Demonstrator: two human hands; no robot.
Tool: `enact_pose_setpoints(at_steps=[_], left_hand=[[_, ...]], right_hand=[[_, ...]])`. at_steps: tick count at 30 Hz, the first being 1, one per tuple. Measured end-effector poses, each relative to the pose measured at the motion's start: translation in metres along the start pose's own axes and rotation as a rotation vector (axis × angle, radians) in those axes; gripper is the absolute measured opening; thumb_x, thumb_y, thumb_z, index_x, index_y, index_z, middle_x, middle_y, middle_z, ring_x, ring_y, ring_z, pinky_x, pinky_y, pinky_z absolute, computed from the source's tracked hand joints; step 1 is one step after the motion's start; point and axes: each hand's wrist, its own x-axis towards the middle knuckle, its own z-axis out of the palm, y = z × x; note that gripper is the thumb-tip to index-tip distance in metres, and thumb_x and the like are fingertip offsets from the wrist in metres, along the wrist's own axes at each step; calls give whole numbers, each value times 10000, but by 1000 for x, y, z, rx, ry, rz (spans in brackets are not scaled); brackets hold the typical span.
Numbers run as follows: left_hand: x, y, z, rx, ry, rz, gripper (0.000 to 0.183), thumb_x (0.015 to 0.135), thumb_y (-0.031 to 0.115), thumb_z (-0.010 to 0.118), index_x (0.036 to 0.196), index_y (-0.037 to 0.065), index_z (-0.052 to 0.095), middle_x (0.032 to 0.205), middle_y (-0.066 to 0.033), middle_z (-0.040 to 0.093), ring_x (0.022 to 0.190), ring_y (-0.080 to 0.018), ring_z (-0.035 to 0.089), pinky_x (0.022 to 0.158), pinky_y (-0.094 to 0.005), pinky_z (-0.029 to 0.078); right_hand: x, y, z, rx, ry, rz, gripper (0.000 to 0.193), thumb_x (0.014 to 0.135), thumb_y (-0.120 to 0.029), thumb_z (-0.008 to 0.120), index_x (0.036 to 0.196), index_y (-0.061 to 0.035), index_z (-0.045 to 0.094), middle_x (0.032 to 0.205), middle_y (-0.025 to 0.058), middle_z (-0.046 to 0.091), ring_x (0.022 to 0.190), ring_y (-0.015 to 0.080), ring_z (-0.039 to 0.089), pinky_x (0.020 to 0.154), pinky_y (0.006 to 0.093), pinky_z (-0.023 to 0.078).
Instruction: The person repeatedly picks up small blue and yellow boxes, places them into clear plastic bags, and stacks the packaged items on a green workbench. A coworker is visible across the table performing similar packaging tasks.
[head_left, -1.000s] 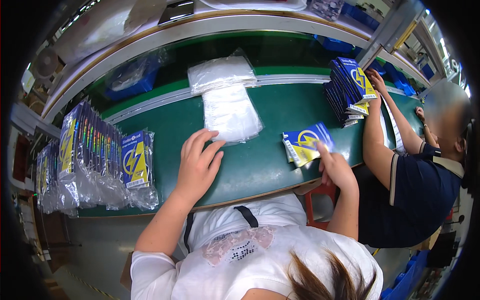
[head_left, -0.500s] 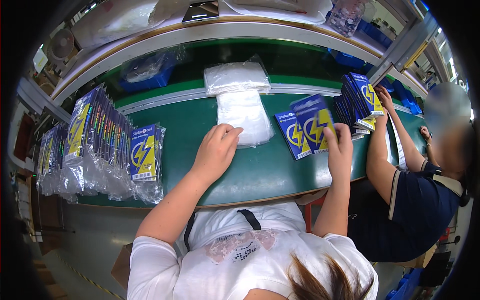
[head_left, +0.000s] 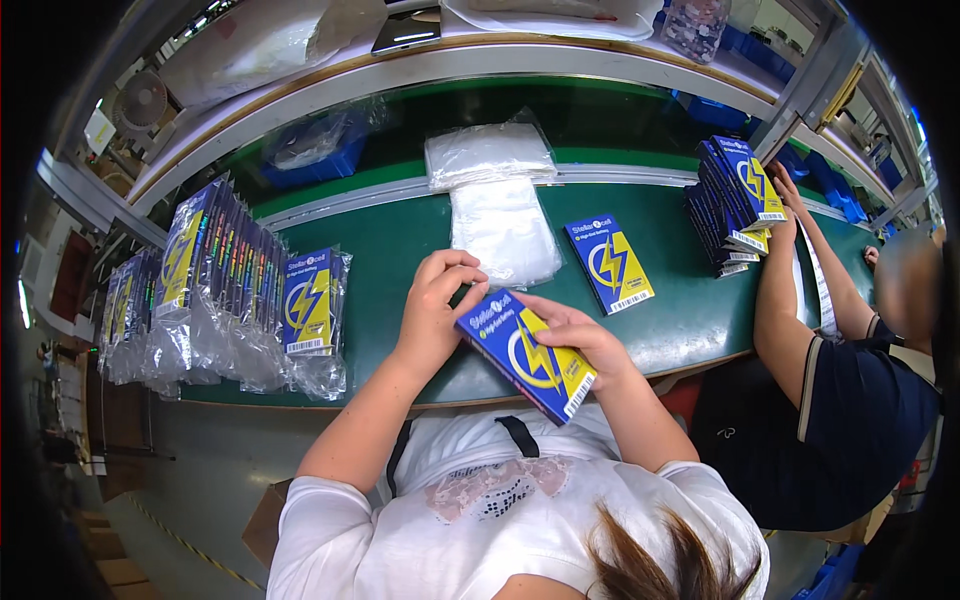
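Note:
My right hand (head_left: 578, 338) is closed on a flat blue and yellow battery box (head_left: 532, 355), held tilted in front of my body. My left hand (head_left: 437, 306) is beside the box's upper left corner, fingers curled into a pinch near the clear plastic bags (head_left: 503, 230). Whether a bag is between those fingertips cannot be made out. Another battery box (head_left: 608, 264) lies face up on the green table, right of the bags.
At the left, several bagged boxes (head_left: 215, 255) stand in a row. A stack of boxes (head_left: 735, 200) is at the right, with a co-worker's hand (head_left: 787, 192) beside it. A blue bin (head_left: 318, 150) sits at the back, beneath a shelf (head_left: 480, 58).
My right hand has brought a battery box from the right down and left, toward my left hand. The other box stays on the table. My view has shifted slightly.

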Motion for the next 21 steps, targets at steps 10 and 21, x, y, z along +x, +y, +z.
enact_pose_setpoints(at_steps=[10, 21], left_hand=[[-5, -2, -6, -729, 71, -777, 101, 760, 8, 672, 850, 9, 627, 811, -39, 622, 728, -93, 590, 619, -236, 490], [-9, 16, -4, -250, 125, -358, 133, 822, 15, 628, 945, -34, 619, 984, -104, 616, 770, -157, 628, 687, -257, 519]], right_hand=[[3, -5, -6, -313, 182, -154, 519, 867, -51, 587, 1330, 32, 367, 1121, 150, 600, 956, 184, 635, 816, 292, 515], [11, 21, -1, -425, 475, -484, 331, 877, -58, 598, 1163, 47, 469, 1067, 134, 612, 977, 158, 589, 844, 270, 474]])
